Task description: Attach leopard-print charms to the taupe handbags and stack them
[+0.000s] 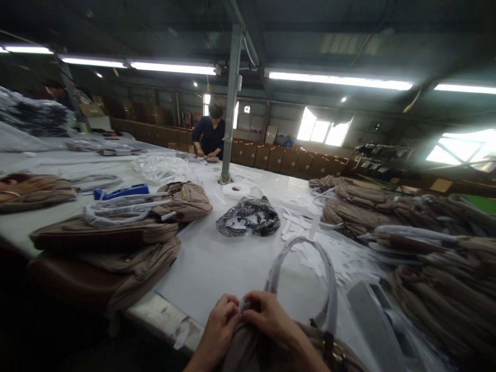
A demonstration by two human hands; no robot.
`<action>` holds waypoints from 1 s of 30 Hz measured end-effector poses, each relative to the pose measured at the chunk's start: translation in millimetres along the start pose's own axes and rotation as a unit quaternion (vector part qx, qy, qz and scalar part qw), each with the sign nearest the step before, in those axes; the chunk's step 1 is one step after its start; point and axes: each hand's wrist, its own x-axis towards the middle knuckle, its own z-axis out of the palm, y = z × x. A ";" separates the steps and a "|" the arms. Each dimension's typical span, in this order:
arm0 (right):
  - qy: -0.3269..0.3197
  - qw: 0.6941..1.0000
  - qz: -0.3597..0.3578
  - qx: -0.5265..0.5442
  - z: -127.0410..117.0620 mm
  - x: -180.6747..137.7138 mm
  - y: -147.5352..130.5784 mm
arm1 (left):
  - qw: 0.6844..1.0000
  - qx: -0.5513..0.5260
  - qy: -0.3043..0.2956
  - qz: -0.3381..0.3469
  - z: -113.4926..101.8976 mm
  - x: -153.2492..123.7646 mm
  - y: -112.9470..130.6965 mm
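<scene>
A brown handbag lies at the front edge of the table, close to me. Its handle, wrapped in pale protective material, arches up behind my hands. My left hand is closed, its fingertips pinched at the near base of the handle. Facing it, my right hand also pinches there with thumb and forefinger. The fingertips of both hands nearly meet, and the small bit between them is partly hidden. Gold-coloured hardware shows at the handle's other base.
Stacked brown handbags lie left and right. A tape dispenser stands right of my bag. Ahead are a black-and-white speckled bag, white paper scraps, a tape roll and a post. A co-worker stands beyond.
</scene>
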 end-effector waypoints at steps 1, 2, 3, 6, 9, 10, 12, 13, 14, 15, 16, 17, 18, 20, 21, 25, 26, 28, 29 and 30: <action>0.000 1.000 -0.007 -0.016 0.0 -0.5 -0.5 | 1.000 0.005 0.004 0.002 0.4 -0.5 0.8; 0.008 0.999 -0.013 -0.032 0.6 -1.2 -0.9 | 1.000 0.012 0.008 0.004 1.1 -1.4 0.7; 0.019 0.999 -0.016 -0.045 1.4 -2.1 -1.2 | 1.000 0.021 0.015 0.007 2.0 -2.6 -0.2; 0.049 0.997 -0.017 -0.061 4.4 -5.7 -1.8 | 0.997 0.063 0.050 0.020 6.4 -7.9 -7.2; 0.064 0.996 -0.027 -0.064 6.3 -9.4 -2.6 | 0.991 0.093 0.086 0.043 11.2 -13.7 -13.3; 0.067 0.995 -0.029 -0.066 6.7 -10.2 -3.0 | 0.991 0.091 0.088 0.045 12.2 -14.9 -13.8; 0.070 0.994 -0.032 -0.073 7.1 -10.9 -3.5 | 0.994 0.069 0.080 0.022 13.3 -16.0 -12.7; 0.072 0.994 -0.032 -0.076 7.4 -10.7 -3.7 | 0.996 0.050 0.077 -0.002 13.5 -15.7 -11.6; 0.076 0.994 -0.028 -0.075 7.6 -10.1 -3.9 | 0.996 0.030 0.075 -0.030 13.5 -15.1 -10.4; 0.081 0.994 -0.020 -0.071 7.9 -9.4 -4.1 | 0.996 0.010 0.071 -0.055 13.5 -14.3 -9.6; 0.085 0.994 -0.011 -0.064 8.2 -8.4 -4.3 | 0.995 -0.008 0.066 -0.075 13.6 -13.4 -9.2; 0.089 0.995 -0.001 -0.055 8.5 -7.5 -4.7 | 0.994 -0.022 0.061 -0.086 13.8 -12.7 -9.4; 0.093 0.995 0.009 -0.045 9.0 -6.6 -5.0 | 0.994 -0.032 0.059 -0.090 14.2 -12.3 -10.2; 0.099 0.994 0.023 -0.029 10.2 -5.3 -5.5 | 0.994 -0.031 0.068 -0.079 15.1 -12.9 -13.0; 0.103 0.994 0.029 -0.022 11.1 -5.0 -5.3 | 0.995 -0.017 0.076 -0.064 15.6 -14.0 -14.9; 0.100 0.992 0.067 0.028 17.2 -3.8 1.2 | 0.990 0.098 0.062 0.086 17.7 -22.2 -23.6; 0.091 0.992 0.081 0.045 19.1 -3.2 4.1 | 0.981 0.129 0.053 0.134 18.8 -24.7 -26.1; 0.074 0.989 0.106 0.076 22.1 -1.6 10.0 | 0.958 0.183 0.052 0.213 22.4 -29.6 -31.2; 0.068 0.987 0.114 0.087 23.1 -0.7 12.5 | 0.946 0.209 0.060 0.239 24.8 -31.6 -33.8; 0.064 0.986 0.119 0.096 23.6 0.1 14.2 | 0.935 0.233 0.070 0.256 27.4 -33.3 -36.3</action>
